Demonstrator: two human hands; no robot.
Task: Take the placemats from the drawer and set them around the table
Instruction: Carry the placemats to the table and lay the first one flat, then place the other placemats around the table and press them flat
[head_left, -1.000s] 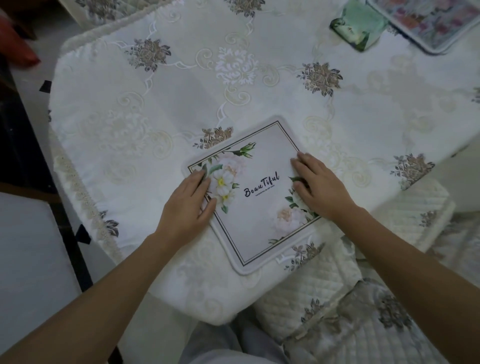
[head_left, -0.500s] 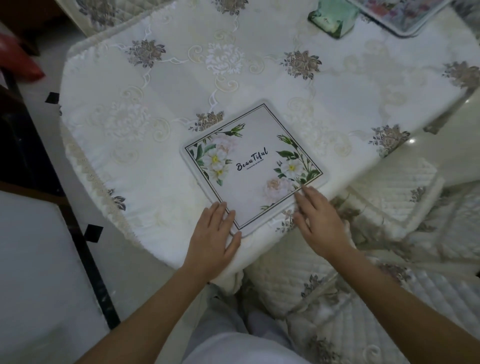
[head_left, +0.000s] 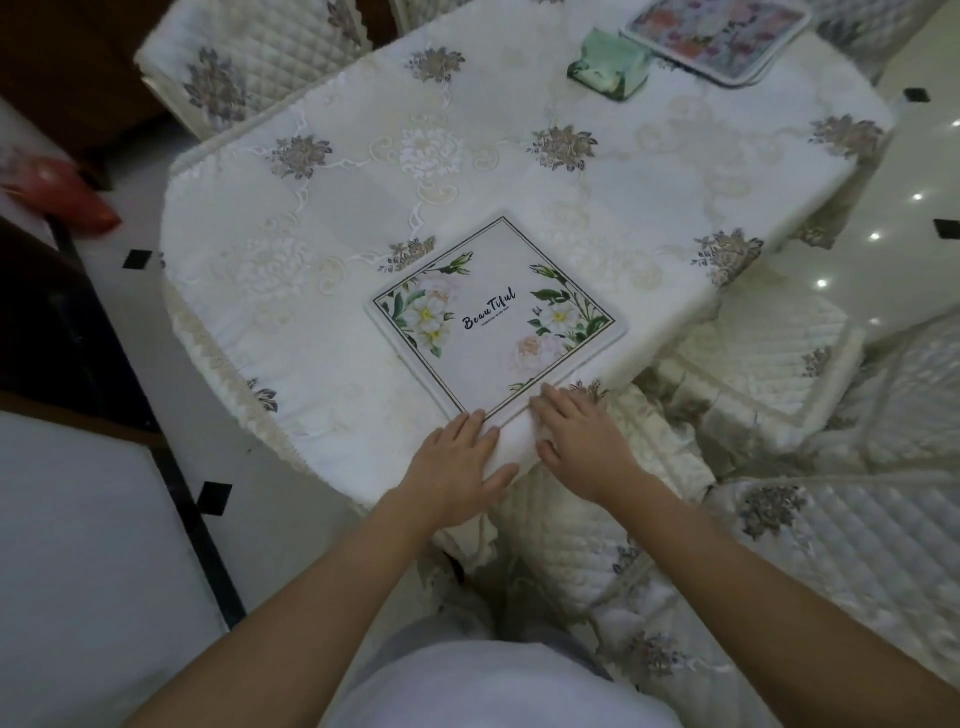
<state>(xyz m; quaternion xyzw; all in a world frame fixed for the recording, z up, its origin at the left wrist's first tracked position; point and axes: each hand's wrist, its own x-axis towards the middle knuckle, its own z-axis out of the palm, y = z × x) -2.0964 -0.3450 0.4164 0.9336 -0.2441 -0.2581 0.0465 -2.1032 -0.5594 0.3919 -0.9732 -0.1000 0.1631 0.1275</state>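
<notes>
A square white placemat (head_left: 496, 319) with green leaves, white flowers and the word "Beautiful" lies flat on the table (head_left: 363, 171), turned like a diamond near the front edge. My left hand (head_left: 457, 462) lies flat on the tablecloth at the table's edge, fingertips just touching the mat's near corner. My right hand (head_left: 579, 439) rests flat beside it, fingertips at the same corner. Both hands hold nothing. A second placemat (head_left: 719, 36) with pink flowers lies at the table's far right end.
A green tissue pack (head_left: 608, 65) sits beside the far placemat. Quilted white chairs stand at the right (head_left: 769, 374), lower right (head_left: 857, 561) and far left (head_left: 244, 62). A red object (head_left: 62, 195) lies on the floor at left. Dark furniture lines the left side.
Both hands slid off the placemat toward me, down to its near corner at the table edge. The mat stays flat. My view pulled back, showing more of the table.
</notes>
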